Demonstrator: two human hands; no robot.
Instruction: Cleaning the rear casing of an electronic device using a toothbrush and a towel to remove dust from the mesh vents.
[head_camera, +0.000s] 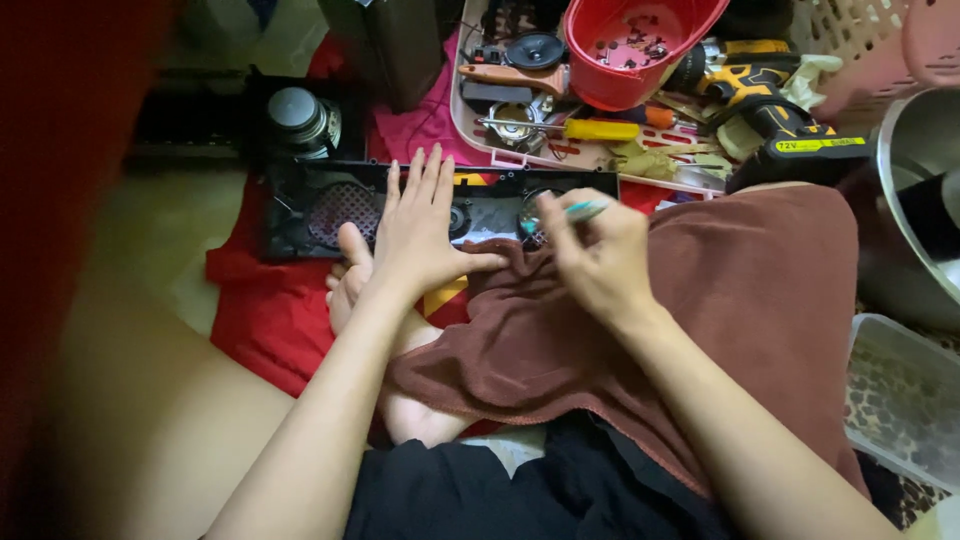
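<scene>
The person sits on the floor with a black speaker housing (440, 205) lying across the red cloth (265, 310) at 12 o'clock from the knees. The left hand (420, 235) lies flat on the housing, fingers stretched and released, and presses it down. The right hand (590, 255) is clenched around a thin tool with a light-blue handle (583, 210), probably a small screwdriver, and its tip points to the right end of the housing, at 1 o'clock. A brown towel (700, 320) covers the lap under this hand.

I judge that the step in hand is work on a screw or small part at that end of the housing. The next move seems to need a steady left hand and the tip seated exactly before any turn.

Counted: one housing, with one mesh grille (345, 210) visible; one loose round speaker (295, 115) at 11 o'clock; one red bowl (635, 45) with small parts at 12 o'clock; one yellow-handled screwdriver (585, 129) in the pink tray (462, 125); one yellow and black power drill (775, 125) at 2 o'clock.
</scene>
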